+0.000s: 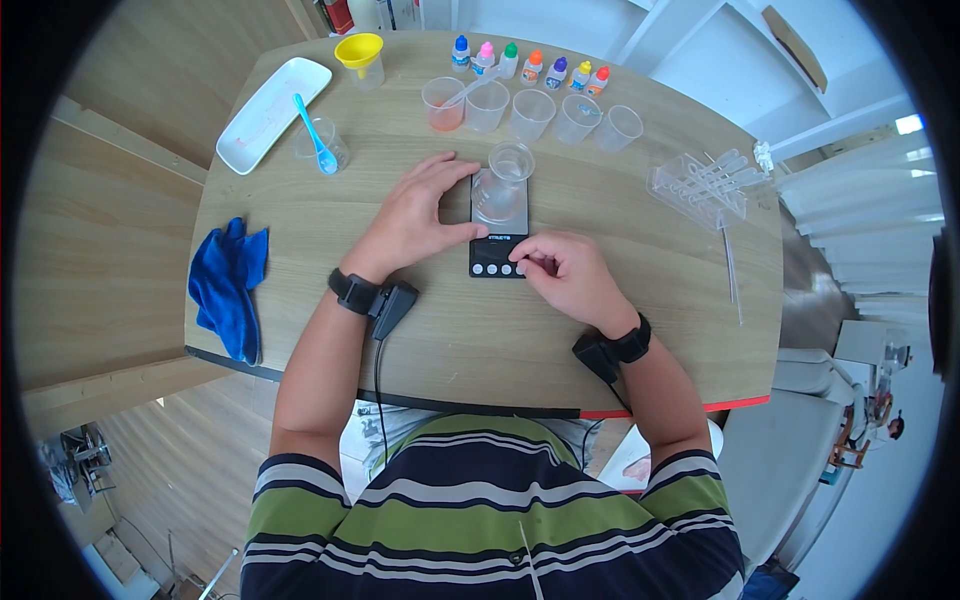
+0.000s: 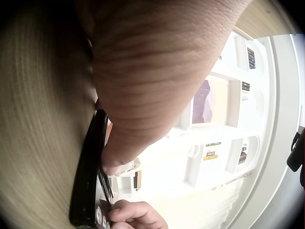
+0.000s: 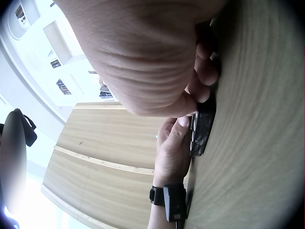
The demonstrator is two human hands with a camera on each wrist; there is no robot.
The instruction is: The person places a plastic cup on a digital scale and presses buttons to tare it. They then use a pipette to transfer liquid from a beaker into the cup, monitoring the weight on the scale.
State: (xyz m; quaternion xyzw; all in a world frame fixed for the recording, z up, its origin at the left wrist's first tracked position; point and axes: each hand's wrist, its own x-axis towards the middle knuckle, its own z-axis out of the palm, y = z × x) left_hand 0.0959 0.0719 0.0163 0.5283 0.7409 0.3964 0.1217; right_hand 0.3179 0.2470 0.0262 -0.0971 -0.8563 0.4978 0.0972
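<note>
Pressing buttons [image 1: 492, 269] on the scale [image 1: 488, 253] needs light touch from the curled right hand [image 1: 570, 276], the spread left hand [image 1: 418, 212] adding no weight.

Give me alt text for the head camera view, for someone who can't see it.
A black digital scale holding a clear container sits on a wooden table, a person's left hand at its side and right hand by its buttons. Behind it stand five clear cups and seven small bottles.

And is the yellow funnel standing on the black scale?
No, the yellow funnel sits on a transparent cup near the white tray, while another clear cup stands on the scale.
</note>
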